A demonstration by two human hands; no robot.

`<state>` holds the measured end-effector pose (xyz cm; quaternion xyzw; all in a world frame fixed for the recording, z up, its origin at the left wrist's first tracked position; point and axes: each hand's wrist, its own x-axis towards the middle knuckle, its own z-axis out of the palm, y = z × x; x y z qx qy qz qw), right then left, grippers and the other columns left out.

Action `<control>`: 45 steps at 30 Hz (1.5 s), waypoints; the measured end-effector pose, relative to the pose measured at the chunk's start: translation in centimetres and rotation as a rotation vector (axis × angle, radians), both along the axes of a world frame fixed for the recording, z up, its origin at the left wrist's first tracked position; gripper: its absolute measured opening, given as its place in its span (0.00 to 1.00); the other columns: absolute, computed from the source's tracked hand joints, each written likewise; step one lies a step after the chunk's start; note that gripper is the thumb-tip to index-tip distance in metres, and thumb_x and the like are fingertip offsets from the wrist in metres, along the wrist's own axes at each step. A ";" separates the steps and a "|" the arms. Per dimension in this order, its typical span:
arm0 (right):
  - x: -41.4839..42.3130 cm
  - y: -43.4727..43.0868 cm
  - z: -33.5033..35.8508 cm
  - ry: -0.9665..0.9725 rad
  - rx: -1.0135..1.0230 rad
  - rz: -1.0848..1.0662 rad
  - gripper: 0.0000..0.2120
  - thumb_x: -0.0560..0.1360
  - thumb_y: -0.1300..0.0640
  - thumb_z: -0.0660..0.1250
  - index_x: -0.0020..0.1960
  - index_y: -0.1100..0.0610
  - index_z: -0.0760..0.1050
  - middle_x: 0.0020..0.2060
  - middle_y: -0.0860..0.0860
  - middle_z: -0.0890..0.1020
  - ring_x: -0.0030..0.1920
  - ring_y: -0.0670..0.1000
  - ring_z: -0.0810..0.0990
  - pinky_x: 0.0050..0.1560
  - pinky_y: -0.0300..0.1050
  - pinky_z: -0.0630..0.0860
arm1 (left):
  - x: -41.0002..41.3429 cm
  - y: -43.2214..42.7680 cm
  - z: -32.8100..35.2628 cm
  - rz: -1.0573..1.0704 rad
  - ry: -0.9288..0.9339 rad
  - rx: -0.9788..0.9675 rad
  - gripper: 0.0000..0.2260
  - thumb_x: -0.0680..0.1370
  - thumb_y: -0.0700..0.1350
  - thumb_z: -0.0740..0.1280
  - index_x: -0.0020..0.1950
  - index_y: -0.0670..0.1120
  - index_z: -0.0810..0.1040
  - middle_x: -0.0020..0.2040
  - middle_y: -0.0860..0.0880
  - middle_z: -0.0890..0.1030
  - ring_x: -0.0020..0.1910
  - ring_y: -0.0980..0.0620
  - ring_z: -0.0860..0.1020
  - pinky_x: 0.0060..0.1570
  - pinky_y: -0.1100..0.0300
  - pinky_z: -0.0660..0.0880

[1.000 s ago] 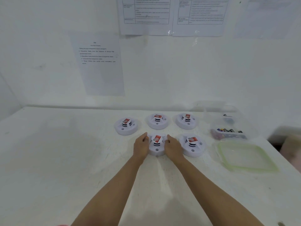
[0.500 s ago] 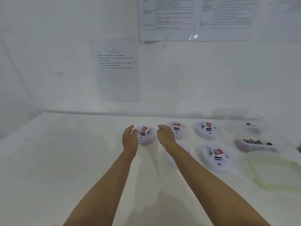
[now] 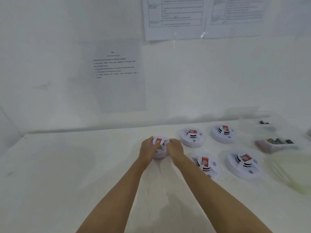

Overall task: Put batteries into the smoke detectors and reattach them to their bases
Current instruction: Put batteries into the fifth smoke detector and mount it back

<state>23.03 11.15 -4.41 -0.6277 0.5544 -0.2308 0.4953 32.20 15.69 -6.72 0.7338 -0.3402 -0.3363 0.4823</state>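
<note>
**A:** Hands?
**B:** Left hand and right hand, both gripping one smoke detector on the table.
**A:** Remainder?
**B:** Four more detectors, two to four o'clock, closed. Batteries in tub, three o'clock. Whether any is fitted, cannot tell; likely early.

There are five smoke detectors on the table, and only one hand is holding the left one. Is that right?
Not quite. The head view shows both hands holding the left detector: the left hand and the right hand grip its sides. The count of five is right.
</note>
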 end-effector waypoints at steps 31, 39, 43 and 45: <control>-24.0 -12.5 8.5 -0.455 -0.304 -0.232 0.19 0.71 0.62 0.70 0.61 0.64 0.75 0.58 0.56 0.78 0.59 0.54 0.77 0.63 0.51 0.74 | -21.8 -15.0 6.7 -0.366 0.086 -0.345 0.26 0.73 0.48 0.72 0.68 0.49 0.69 0.58 0.50 0.78 0.56 0.50 0.77 0.47 0.64 0.75; -31.6 -16.5 7.5 -0.335 -0.286 0.120 0.19 0.72 0.61 0.70 0.62 0.61 0.75 0.55 0.52 0.79 0.52 0.49 0.77 0.49 0.35 0.74 | -28.9 -16.9 5.2 -0.301 0.882 -0.336 0.17 0.75 0.52 0.62 0.61 0.46 0.75 0.53 0.46 0.77 0.50 0.49 0.76 0.49 0.55 0.72; -32.7 -17.3 6.2 -0.223 -0.343 0.257 0.27 0.68 0.60 0.75 0.65 0.56 0.72 0.60 0.50 0.74 0.55 0.49 0.75 0.49 0.36 0.73 | -29.4 -17.1 4.8 -0.290 1.042 -0.371 0.21 0.72 0.54 0.60 0.61 0.44 0.75 0.59 0.40 0.76 0.56 0.42 0.74 0.59 0.46 0.69; -32.8 -17.4 5.8 -0.145 -0.403 0.308 0.31 0.66 0.59 0.76 0.66 0.56 0.71 0.60 0.48 0.72 0.57 0.48 0.73 0.53 0.39 0.71 | -29.3 -17.2 4.9 -0.271 1.077 -0.356 0.23 0.74 0.57 0.60 0.62 0.44 0.75 0.61 0.40 0.76 0.59 0.41 0.73 0.65 0.44 0.65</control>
